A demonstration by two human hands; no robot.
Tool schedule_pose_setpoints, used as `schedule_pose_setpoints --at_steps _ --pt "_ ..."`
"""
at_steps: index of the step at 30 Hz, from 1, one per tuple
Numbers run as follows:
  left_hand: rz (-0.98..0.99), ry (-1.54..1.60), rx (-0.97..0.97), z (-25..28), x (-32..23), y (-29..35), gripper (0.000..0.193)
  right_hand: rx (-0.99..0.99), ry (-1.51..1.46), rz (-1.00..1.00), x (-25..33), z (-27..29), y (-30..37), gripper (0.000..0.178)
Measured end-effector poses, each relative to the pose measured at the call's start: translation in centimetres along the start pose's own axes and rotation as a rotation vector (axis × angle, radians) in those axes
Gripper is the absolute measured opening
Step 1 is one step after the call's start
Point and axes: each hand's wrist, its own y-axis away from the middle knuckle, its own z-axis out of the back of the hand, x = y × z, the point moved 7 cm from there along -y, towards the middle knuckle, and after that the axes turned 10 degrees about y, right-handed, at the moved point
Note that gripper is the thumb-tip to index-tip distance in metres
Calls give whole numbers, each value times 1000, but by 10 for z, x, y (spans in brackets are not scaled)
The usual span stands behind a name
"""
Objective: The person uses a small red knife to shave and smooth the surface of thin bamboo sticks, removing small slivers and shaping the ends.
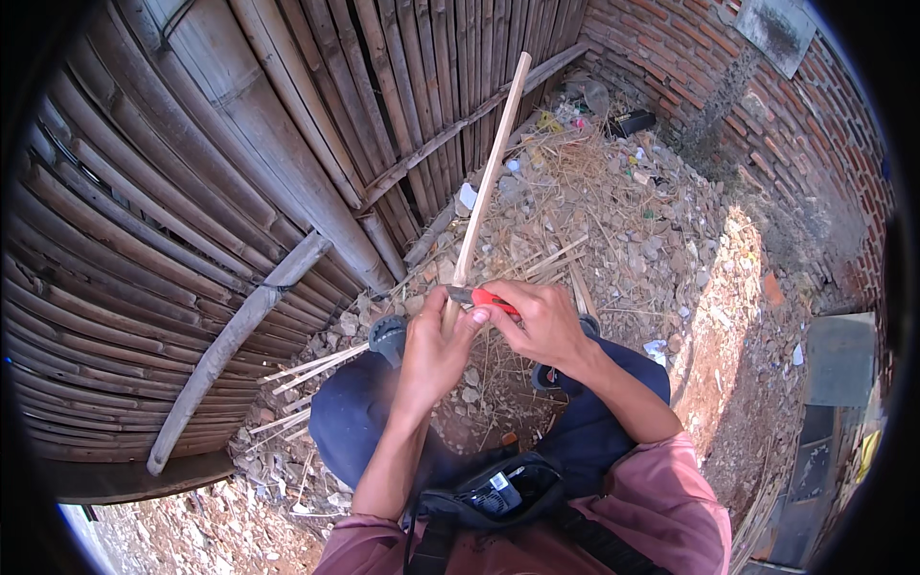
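Note:
A long pale stick (493, 172), which looks like split bamboo, slants up and away from me between my knees. My left hand (433, 343) is closed round its lower end. In my right hand (542, 324) is a knife with a red handle (491, 300). Its short dark blade (460, 295) lies across the stick just above my left fingers. My left thumb sits close against the knife's handle, and both hands nearly meet there. The blade's edge is too small to make out.
A bamboo-slat wall (240, 125) rises on the left, with a diagonal pole (235, 350) against it. Ahead and right stands a brick wall (690, 77). Rubble and straw (613, 220) cover the ground. Thin strips (311, 369) lie beside my left leg; grey boards (841, 359) stand at right.

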Motion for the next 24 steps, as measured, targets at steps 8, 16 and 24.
schedule_pose_setpoints --at_steps 8,16,24 --pt "-20 -101 -21 -2 -5 3 30 -1 0 -12 -4 -2 1 22" --pt "37 142 -19 -1 18 2 38 -9 -5 6 -2 -3 0 24" --pt "41 81 41 -5 8 4 34 -1 -12 10 -8 -4 1 25"
